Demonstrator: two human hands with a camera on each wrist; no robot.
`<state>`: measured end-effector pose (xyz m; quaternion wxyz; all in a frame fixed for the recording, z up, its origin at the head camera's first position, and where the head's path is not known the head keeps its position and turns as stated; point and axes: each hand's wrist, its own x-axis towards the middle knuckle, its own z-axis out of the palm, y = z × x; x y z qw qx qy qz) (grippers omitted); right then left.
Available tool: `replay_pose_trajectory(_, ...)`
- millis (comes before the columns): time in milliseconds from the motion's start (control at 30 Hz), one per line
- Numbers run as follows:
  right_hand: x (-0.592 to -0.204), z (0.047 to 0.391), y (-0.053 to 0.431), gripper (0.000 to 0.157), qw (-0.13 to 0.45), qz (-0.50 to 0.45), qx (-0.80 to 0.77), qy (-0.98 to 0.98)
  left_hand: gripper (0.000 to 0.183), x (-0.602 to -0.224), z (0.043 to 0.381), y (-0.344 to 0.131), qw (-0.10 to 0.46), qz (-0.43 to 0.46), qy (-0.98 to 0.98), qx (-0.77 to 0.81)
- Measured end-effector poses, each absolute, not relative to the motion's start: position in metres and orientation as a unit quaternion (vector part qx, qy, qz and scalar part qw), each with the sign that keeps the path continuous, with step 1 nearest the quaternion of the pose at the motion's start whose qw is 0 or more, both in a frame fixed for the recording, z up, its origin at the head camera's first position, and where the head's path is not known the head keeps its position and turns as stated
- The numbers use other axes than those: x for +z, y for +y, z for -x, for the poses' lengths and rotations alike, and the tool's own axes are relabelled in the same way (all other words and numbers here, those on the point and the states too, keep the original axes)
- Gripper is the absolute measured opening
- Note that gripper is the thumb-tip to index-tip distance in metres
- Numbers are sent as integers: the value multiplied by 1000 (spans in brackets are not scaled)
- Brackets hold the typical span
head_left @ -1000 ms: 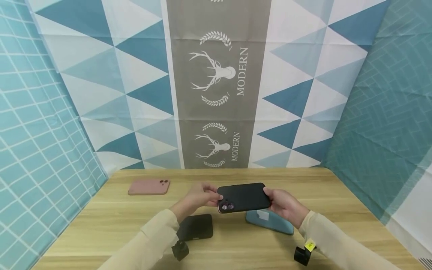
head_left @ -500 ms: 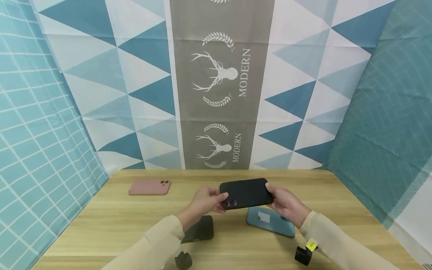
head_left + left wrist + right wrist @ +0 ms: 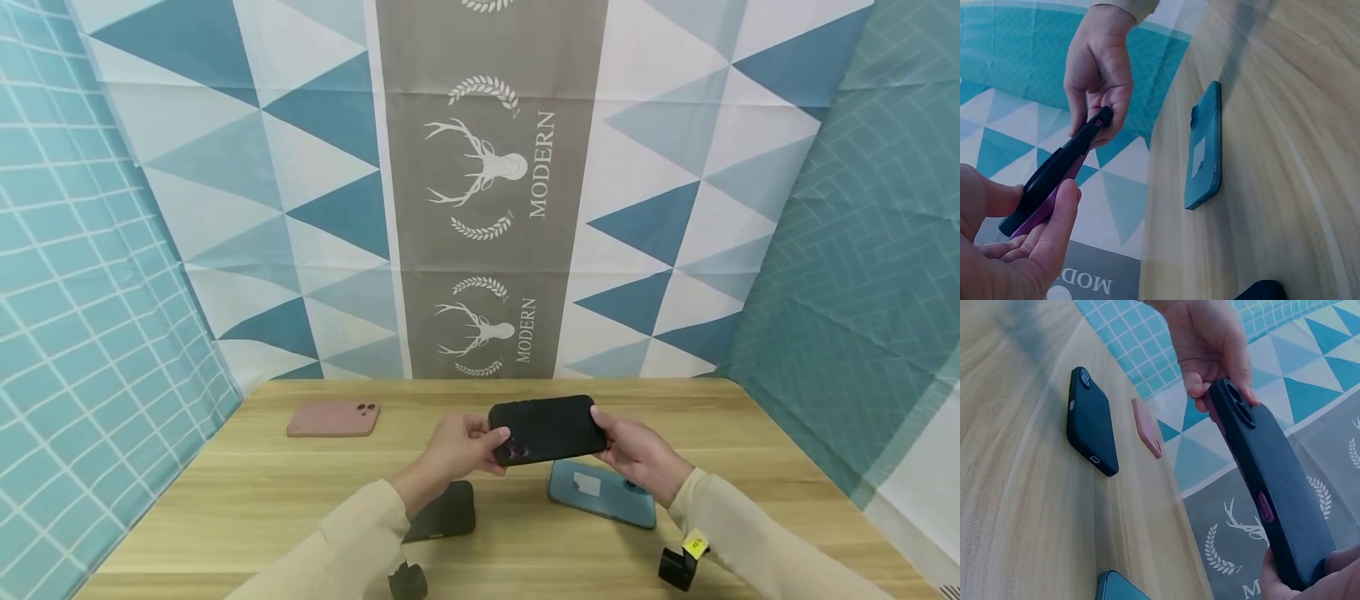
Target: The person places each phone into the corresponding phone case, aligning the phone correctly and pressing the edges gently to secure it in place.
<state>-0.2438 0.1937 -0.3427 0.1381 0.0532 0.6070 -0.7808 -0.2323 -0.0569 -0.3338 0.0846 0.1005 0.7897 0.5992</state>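
Note:
A phone in a black case (image 3: 551, 429) is held level above the table, camera end to the left, its back facing the head camera. My left hand (image 3: 461, 446) pinches the camera end, thumb on the back. At the opposite end my right hand (image 3: 637, 454) grips the corner with thumb and fingers. Purple shows along the phone's edge and side cutout (image 3: 1265, 506) in the right wrist view. Beneath the right hand lies a blue phone (image 3: 592, 492) with a pale patch on its back. A dark phone (image 3: 450, 512) lies by the left forearm, partly hidden by it.
A pink phone (image 3: 333, 419) lies at the back left of the wooden table (image 3: 247, 500). Patterned cloth (image 3: 480, 208) hangs behind the table, with blue cloth at both sides. Small black cameras are strapped at both wrists.
Both hands have lifted the black-cased phone slightly and tipped it. A light rim visible at its camera end a second ago no longer shows in the head view. In the last half second little moves.

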Motion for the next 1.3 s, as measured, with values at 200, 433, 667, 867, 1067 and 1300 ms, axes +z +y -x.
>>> replay_pose_trajectory(200, -342, 244, 193, 59, 138, -49, -793, 591, 23, -331, 234, -57, 76, -94, 796, 594)
replay_pose_trajectory(433, -337, 246, 195, 57, 134, -19, -775, 617, 21, -330, 237, -61, 72, -97, 794, 596)
replay_pose_trajectory(667, -337, 246, 200, 55, 136, 2, -699, 702, 20, -327, 240, -64, 67, -96, 808, 577)
replay_pose_trajectory(867, -336, 244, 206, 47, 142, 16, -671, 727, 19, -329, 239, -68, 77, -100, 807, 577)
replay_pose_trajectory(1067, -336, 243, 207, 32, 143, 4, -692, 708, 25, -332, 238, -69, 109, -104, 787, 598)
replay_pose_trajectory(1300, -343, 241, 204, 52, 153, 22, -688, 709, 33, -330, 237, -72, 96, -95, 803, 580)
